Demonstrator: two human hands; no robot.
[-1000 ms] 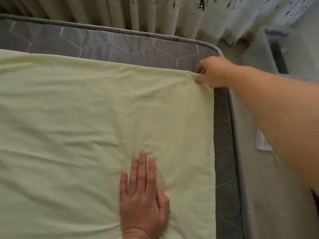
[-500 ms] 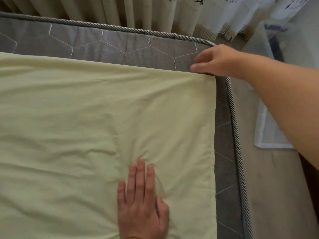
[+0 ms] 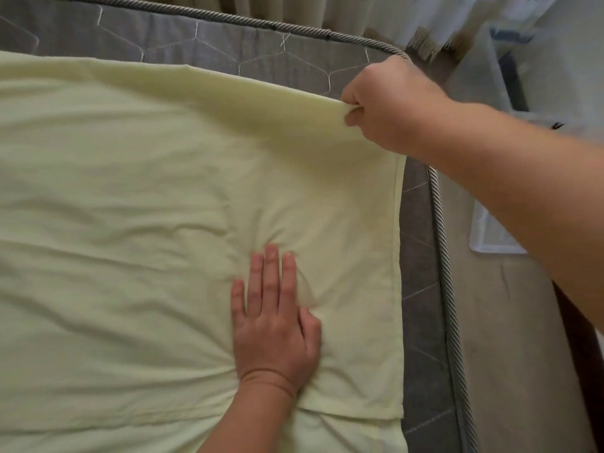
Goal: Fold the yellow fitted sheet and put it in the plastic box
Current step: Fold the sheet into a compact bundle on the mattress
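Head view — right hand [image 3: 389,106] pinches soft yellow sheet [image 3: 130,207] corner, left hand [image 3: 274,325] flat, open-palmed

This is a bedroom in a home. A grey quilted mattress [image 3: 228,53] with a twisted rope edging fills most of the view. Behind it hang pale pleated curtains with a fringe [image 3: 425,14]. Beside the bed there is a beige floor [image 3: 510,354] with a clear plastic box [image 3: 490,237].
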